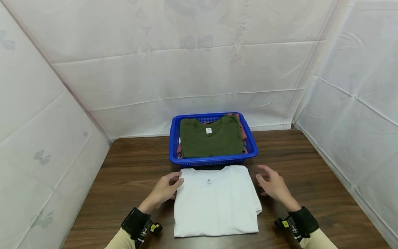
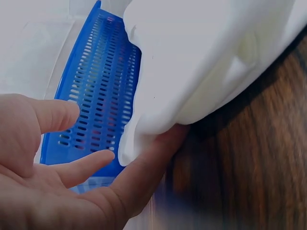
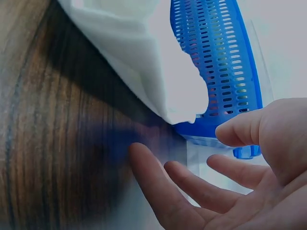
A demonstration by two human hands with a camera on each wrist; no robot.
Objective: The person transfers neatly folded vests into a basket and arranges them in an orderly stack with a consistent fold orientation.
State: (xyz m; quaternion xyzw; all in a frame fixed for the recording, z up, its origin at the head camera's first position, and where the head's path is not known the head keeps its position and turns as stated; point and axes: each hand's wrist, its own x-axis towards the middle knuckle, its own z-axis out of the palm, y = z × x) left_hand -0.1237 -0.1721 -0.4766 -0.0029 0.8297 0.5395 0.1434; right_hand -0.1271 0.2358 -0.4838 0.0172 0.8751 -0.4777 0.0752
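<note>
A folded white T-shirt (image 1: 217, 204) lies on the brown wooden table, its neckline toward a blue basket (image 1: 214, 160). At the shirt's left edge is my left hand (image 1: 166, 188), its thumb spread from the fingers. In the left wrist view one finger (image 2: 153, 165) reaches under the white cloth (image 2: 192, 52), with the thumb apart from it. My right hand (image 1: 273, 185) hovers beside the shirt's right edge, fingers loosely bent and holding nothing. The right wrist view shows its fingertips a short way from the cloth (image 3: 168, 72).
Inside the basket, a folded dark green T-shirt (image 1: 211, 141) lies over reddish cloth (image 1: 242, 133). White sheeting (image 1: 199, 76) hangs behind the table (image 1: 136, 162) and along both sides. Each wrist wears a black band with a small camera.
</note>
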